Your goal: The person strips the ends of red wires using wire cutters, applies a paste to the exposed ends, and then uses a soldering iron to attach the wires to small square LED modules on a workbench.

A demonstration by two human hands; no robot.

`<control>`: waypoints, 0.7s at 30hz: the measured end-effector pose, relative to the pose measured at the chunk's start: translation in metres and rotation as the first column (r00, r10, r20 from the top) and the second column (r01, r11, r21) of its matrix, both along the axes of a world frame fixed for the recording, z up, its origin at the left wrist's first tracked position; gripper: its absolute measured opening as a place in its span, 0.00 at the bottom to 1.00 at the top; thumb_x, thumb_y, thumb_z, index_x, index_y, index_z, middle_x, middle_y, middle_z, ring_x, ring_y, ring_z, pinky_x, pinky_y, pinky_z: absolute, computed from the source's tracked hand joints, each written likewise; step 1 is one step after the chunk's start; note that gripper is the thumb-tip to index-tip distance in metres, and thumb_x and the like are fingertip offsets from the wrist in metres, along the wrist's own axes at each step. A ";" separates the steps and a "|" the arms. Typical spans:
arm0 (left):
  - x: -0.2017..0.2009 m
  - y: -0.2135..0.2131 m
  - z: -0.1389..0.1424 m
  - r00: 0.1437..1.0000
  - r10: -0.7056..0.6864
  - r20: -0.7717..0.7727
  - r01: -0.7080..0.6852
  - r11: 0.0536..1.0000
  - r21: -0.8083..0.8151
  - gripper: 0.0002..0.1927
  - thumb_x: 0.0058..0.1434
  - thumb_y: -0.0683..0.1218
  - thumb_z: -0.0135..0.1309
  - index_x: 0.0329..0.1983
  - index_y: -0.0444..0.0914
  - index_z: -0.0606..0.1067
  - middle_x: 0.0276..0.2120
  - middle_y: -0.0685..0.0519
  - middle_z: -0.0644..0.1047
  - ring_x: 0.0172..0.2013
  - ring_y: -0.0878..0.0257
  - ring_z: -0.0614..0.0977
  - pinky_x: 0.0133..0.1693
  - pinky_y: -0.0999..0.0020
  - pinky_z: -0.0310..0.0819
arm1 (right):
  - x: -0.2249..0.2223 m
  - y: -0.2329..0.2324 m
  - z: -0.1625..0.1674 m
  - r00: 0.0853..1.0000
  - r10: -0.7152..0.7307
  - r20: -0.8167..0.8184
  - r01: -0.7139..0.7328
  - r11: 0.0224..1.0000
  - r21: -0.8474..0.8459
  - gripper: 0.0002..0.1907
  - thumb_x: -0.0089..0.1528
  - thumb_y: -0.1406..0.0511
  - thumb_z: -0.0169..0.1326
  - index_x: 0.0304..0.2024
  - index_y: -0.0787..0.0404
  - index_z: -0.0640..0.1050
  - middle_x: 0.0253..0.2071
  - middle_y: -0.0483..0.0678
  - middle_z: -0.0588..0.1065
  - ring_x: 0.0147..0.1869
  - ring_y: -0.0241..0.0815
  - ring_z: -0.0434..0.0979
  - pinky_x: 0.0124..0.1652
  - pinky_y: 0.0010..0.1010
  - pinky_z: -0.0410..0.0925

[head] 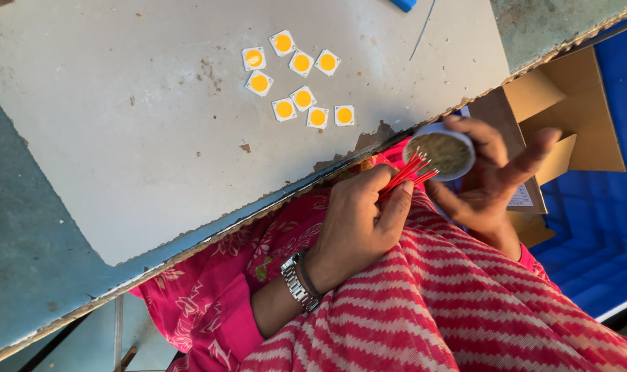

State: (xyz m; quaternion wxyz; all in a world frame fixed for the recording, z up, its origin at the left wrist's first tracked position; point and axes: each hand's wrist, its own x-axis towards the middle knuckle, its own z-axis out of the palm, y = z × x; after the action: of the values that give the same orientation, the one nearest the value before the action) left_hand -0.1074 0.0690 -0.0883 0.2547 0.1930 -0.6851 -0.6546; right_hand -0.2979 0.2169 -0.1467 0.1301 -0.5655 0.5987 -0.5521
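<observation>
My left hand (pixel 358 224), with a metal watch on its wrist, is closed around a bundle of thin red wires (pixel 408 172). The wire tips point up and to the right and touch the rim of a small round white container (pixel 440 153) with greyish-brown contents. My right hand (pixel 492 182) holds that container from the side, fingers spread around it. Both hands are just below the table's edge, over my lap, which is covered in pink and red-striped cloth (pixel 423 303).
Several square white chips with round yellow centres (pixel 296 79) lie in a loose group on the worn grey table (pixel 141 145). An open cardboard box (pixel 568 117) stands at the right beside a blue surface (pixel 602 234). A blue object (pixel 403 4) and a thin wire (pixel 423 27) lie at the top edge.
</observation>
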 end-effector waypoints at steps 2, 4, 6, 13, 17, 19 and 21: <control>0.000 0.000 -0.001 1.000 -0.006 0.014 0.007 1.000 -0.024 0.13 0.71 0.46 0.53 0.33 0.33 0.69 0.24 0.45 0.72 0.20 0.56 0.73 0.25 0.62 0.62 | 0.007 0.001 -0.001 1.000 0.004 -0.012 -0.004 0.999 0.036 0.71 0.57 0.79 0.63 0.76 0.27 0.27 0.71 0.65 0.63 0.66 0.52 0.73 0.58 0.42 0.71; -0.001 0.000 -0.002 1.000 -0.011 0.020 0.012 0.999 -0.039 0.14 0.70 0.46 0.53 0.32 0.33 0.68 0.23 0.45 0.71 0.20 0.56 0.73 0.25 0.62 0.62 | 0.011 0.001 0.000 1.000 0.004 -0.007 -0.004 0.998 0.058 0.71 0.58 0.79 0.62 0.76 0.26 0.27 0.71 0.64 0.62 0.67 0.52 0.72 0.60 0.42 0.71; -0.001 0.000 -0.003 1.000 -0.015 0.017 0.016 0.999 -0.047 0.13 0.70 0.45 0.53 0.32 0.34 0.68 0.23 0.45 0.71 0.21 0.56 0.73 0.25 0.62 0.62 | 0.012 0.001 0.000 0.999 0.019 0.038 -0.021 0.998 0.051 0.70 0.58 0.79 0.61 0.76 0.26 0.28 0.72 0.63 0.62 0.66 0.49 0.72 0.61 0.40 0.72; 0.001 -0.004 0.002 0.998 0.019 0.062 -0.018 1.000 -0.018 0.13 0.67 0.43 0.55 0.28 0.33 0.69 0.18 0.46 0.69 0.17 0.60 0.70 0.23 0.64 0.60 | 0.017 -0.004 0.007 0.995 0.064 0.072 -0.067 0.997 0.040 0.69 0.57 0.80 0.60 0.76 0.26 0.29 0.69 0.65 0.61 0.70 0.54 0.69 0.61 0.43 0.72; 0.004 -0.007 0.003 0.993 0.034 0.111 -0.036 0.999 0.016 0.12 0.64 0.41 0.56 0.27 0.33 0.69 0.16 0.51 0.67 0.16 0.67 0.66 0.20 0.67 0.58 | 0.021 -0.013 0.008 0.998 0.065 0.003 -0.065 0.998 0.012 0.70 0.56 0.81 0.62 0.76 0.27 0.30 0.66 0.64 0.64 0.70 0.56 0.68 0.66 0.48 0.70; 0.005 -0.008 0.003 0.991 0.037 0.131 -0.041 0.999 0.028 0.12 0.63 0.41 0.56 0.26 0.33 0.69 0.14 0.53 0.66 0.16 0.69 0.65 0.20 0.69 0.58 | 0.022 -0.015 0.009 0.997 0.075 -0.021 -0.074 0.997 0.009 0.71 0.55 0.81 0.63 0.77 0.27 0.31 0.65 0.63 0.65 0.70 0.56 0.68 0.66 0.47 0.69; 0.006 -0.008 0.003 0.990 0.047 0.135 -0.052 0.998 0.029 0.12 0.62 0.40 0.57 0.25 0.34 0.69 0.14 0.55 0.65 0.16 0.71 0.64 0.20 0.70 0.58 | 0.021 -0.016 0.011 0.996 0.091 -0.026 -0.090 0.996 0.016 0.71 0.56 0.80 0.64 0.77 0.27 0.30 0.65 0.63 0.65 0.70 0.55 0.69 0.66 0.46 0.70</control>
State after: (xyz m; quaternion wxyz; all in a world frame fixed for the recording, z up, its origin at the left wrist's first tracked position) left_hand -0.1018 0.0610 -0.0856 0.2210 0.2577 -0.6851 -0.6446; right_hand -0.2765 0.2013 -0.1361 0.1512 -0.5984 0.5784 -0.5334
